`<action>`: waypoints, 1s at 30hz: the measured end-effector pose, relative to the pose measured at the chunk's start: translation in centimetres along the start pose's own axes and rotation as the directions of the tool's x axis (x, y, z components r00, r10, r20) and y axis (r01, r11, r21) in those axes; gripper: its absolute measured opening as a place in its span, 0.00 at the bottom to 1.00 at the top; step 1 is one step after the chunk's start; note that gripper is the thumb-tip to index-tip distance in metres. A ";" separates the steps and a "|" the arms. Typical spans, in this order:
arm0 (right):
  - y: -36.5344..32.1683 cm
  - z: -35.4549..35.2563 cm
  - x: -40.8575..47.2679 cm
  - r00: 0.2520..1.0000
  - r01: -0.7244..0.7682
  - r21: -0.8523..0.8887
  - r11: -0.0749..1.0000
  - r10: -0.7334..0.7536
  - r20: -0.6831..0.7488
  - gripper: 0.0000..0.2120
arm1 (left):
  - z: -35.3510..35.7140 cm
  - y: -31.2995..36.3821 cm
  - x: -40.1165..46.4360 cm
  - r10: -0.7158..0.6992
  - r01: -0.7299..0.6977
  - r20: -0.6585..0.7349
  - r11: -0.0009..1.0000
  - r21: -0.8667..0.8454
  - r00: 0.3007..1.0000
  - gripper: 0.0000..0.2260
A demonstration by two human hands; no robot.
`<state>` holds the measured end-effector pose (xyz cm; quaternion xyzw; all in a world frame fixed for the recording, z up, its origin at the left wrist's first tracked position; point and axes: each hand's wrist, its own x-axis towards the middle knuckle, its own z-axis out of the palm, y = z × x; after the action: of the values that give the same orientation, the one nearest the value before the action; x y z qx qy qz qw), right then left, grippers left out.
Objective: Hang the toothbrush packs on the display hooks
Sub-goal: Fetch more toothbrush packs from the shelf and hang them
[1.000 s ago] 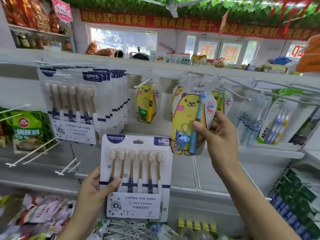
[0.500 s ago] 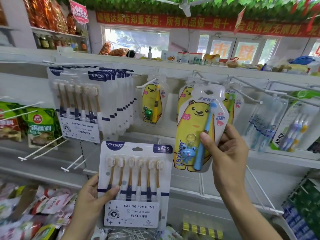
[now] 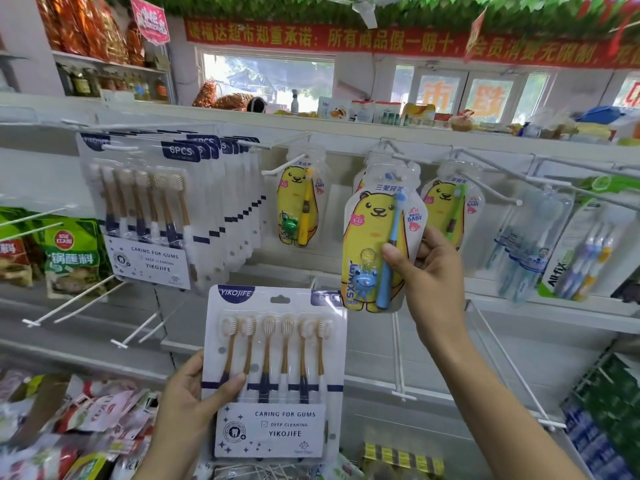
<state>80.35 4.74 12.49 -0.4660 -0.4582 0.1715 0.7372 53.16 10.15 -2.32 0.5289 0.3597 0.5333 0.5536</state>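
Two toothbrush packs in hand at the hook wall; bear pack raised higher than a second ago.

Since the earlier frames the right hand [image 3: 427, 271] has lifted the bear toothbrush pack [image 3: 375, 251] up toward the display hook [image 3: 412, 157], where like packs hang just behind its top edge; whether the hang hole is on the hook cannot be told. Thumb across the pack's front, fingers curled behind its right edge, pinching it upright. The left hand [image 3: 188, 400] stays low, gripping the six-brush pack [image 3: 277, 372] by its left edge, thumb on the front, below and left of the bear pack. A hung row of six-brush packs [image 3: 152, 216] fills the hooks at upper left.
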 end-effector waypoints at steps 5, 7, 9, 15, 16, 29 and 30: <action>2.3 -0.2 3.5 0.999 -0.029 -0.065 0.997 0.027 -0.032 0.15 | -0.3 -0.1 0.4 -0.030 0.028 -0.045 0.999 -0.035 0.999 0.27; 3.3 -0.4 5.2 0.999 -0.039 -0.105 0.994 0.036 -0.031 0.15 | -0.4 0.0 0.3 -0.018 0.016 -0.039 0.999 -0.039 0.999 0.32; 4.3 -0.3 6.8 0.999 -0.046 -0.138 0.989 0.043 -0.023 0.15 | -0.4 0.2 0.3 0.003 -0.004 -0.036 1.000 -0.020 0.999 0.41; 7.0 0.1 10.7 0.998 -0.042 -0.251 0.967 0.031 -0.048 0.13 | 0.0 0.9 0.0 0.018 -0.019 -0.046 0.999 -0.026 0.999 0.37; 7.4 0.2 11.2 0.998 -0.049 -0.254 0.966 0.037 -0.052 0.13 | 0.1 1.1 -0.1 0.022 -0.023 -0.053 0.999 -0.022 0.998 0.41; 10.9 -0.7 10.9 0.984 -0.178 -0.368 0.913 0.171 -0.053 0.19 | 0.1 2.2 -1.4 0.049 -0.055 -0.066 0.995 -0.086 0.997 0.34; 11.2 -1.0 10.2 0.980 -0.199 -0.362 0.911 0.193 -0.054 0.22 | -0.1 2.3 -1.4 0.051 -0.056 -0.061 0.994 -0.089 0.997 0.34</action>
<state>88.42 16.85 8.17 -0.6399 -0.4267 0.1525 0.6206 52.36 8.55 -0.36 0.4968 0.3369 0.5790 0.5517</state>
